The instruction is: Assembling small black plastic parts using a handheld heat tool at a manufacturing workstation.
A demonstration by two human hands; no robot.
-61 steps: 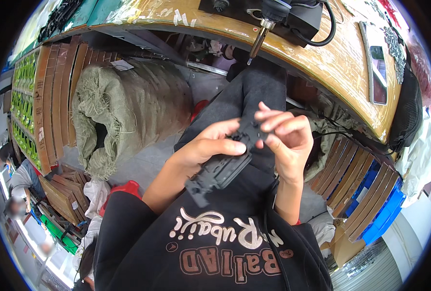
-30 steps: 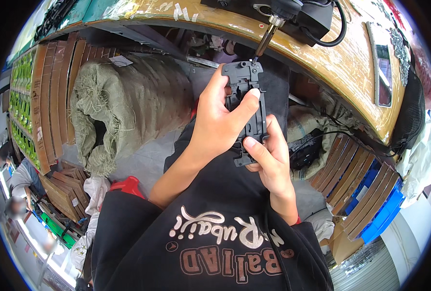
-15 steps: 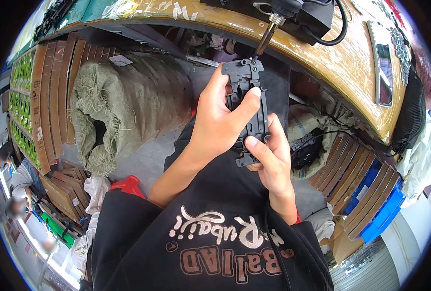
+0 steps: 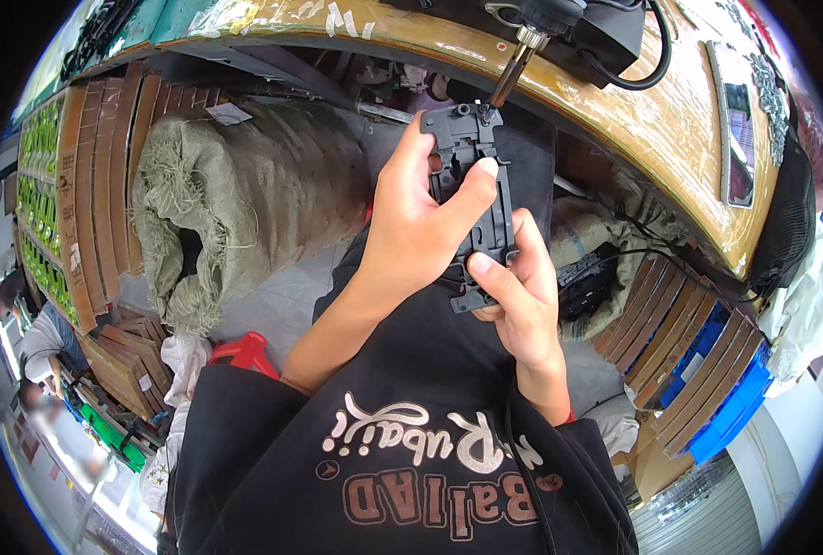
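Item: dark grey moulded plastic part (image 4: 474, 199), long and flat, with ribs, cut-outs and small bosses at its upper end. Location: centre of the frame, just above middle, held upright in the air below the tabletop edge (image 4: 615, 102).

Handling, as judged: light and rigid; thin rails could flex or snap if twisted; matte surface gives fair grip. Best held along the long side edges and the lower end, leaving the top bosses free.

Left hand (image 4: 420, 222): wrapped around the part's left side, thumb pressed across its face, clamped on it.
Right hand (image 4: 518, 296): closed on the lower end, thumb on the front.

Screwdriver bit (image 4: 507, 85): metal shaft hanging from a black powered tool at top centre, tip meeting the part's upper end.

Surroundings: varnished wooden tabletop, curved by the lens; coarse woven sack (image 4: 235, 203), left; blue plastic crates (image 4: 726, 398), lower right; black cable (image 4: 656, 55), upper right.
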